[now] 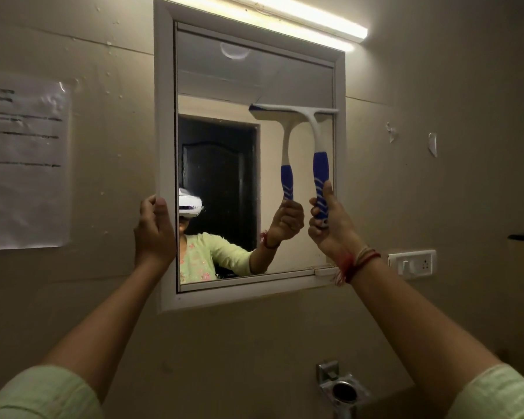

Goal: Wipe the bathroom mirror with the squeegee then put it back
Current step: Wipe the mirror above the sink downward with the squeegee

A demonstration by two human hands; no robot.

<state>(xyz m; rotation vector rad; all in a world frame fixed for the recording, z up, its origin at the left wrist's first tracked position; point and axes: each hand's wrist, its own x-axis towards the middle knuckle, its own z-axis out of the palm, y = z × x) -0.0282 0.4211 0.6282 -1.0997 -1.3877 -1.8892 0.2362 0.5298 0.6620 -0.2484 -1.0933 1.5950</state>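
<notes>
The white-framed mirror (224,86) hangs on the beige wall. A squeegee (313,131) with a white head and a blue-and-white handle lies with its blade flat against the right half of the glass, about mid-height. My right hand (330,228) grips the lower end of its handle, thumb pointing up along it. My left hand (153,231) holds the mirror's left frame edge, fingers curled round it. The glass reflects the squeegee, my arm and a dark doorway.
A tube light (315,22) glows above the mirror. A taped paper notice (22,164) hangs on the wall at left. A white switch and socket plate (412,263) sits to the right. A metal holder (342,388) juts from the wall below.
</notes>
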